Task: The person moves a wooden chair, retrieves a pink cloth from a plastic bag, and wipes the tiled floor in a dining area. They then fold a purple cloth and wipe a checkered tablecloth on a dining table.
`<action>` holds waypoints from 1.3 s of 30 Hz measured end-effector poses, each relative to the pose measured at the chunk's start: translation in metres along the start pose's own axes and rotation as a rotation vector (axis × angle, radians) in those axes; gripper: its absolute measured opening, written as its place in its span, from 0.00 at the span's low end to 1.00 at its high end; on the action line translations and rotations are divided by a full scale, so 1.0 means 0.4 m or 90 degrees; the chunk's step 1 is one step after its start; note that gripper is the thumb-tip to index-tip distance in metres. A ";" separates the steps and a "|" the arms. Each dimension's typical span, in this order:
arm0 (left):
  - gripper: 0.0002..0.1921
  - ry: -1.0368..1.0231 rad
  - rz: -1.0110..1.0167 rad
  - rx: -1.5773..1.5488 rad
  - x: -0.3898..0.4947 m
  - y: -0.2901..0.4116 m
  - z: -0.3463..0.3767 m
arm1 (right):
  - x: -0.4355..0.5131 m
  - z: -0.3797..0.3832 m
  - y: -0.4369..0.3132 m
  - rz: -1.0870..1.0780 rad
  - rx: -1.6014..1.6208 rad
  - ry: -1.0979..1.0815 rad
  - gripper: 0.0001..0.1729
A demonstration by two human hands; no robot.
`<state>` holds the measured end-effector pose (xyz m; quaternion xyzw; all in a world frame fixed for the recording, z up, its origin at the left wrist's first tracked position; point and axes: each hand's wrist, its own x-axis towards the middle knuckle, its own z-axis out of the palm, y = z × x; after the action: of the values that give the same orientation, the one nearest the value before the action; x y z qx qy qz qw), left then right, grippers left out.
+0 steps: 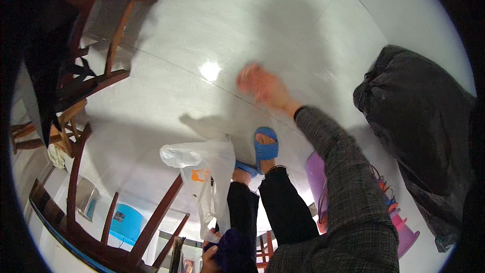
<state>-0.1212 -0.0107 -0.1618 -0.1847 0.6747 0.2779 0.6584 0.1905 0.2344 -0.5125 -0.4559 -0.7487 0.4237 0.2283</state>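
My right hand (267, 87) reaches out over the pale floor, blurred, with the arm in a dark grey sleeve. No object shows in it, and the blur hides whether its fingers are apart or closed. Low in the view my left hand (210, 256) grips a translucent white plastic bag (218, 159) with an orange print. The bag hangs loose and crumpled beside my legs. Dark purple cloth (235, 250) lies against the left hand; whether it is held or worn, I cannot tell. Blue slippers (266, 148) are on my feet.
A large, full black bag (416, 121) lies to the right, by the wall. Behind my right arm stands a purple plastic container (407, 239) with colourful things. Wooden chairs (79, 151) crowd the left side. A blue bucket (127, 223) stands among the chair legs at lower left.
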 end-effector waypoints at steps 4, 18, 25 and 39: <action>0.39 0.005 0.017 0.050 0.005 -0.001 -0.068 | 0.068 -0.231 0.297 0.113 -0.444 0.236 0.28; 0.39 0.031 0.051 0.212 -0.057 0.039 0.007 | -0.123 0.160 -0.013 0.143 -0.110 -0.087 0.21; 0.38 -0.029 0.090 0.264 -0.058 0.050 -0.039 | -0.529 -0.015 0.155 0.408 -0.418 0.338 0.17; 0.33 -0.122 0.162 0.212 0.003 0.043 -0.019 | -0.990 -0.094 0.390 0.675 -0.245 0.506 0.14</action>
<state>-0.1380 -0.0019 -0.1610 0.0405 0.6636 0.2600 0.7003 0.4844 -0.0612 -0.6060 -0.9137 -0.3461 0.1385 0.1621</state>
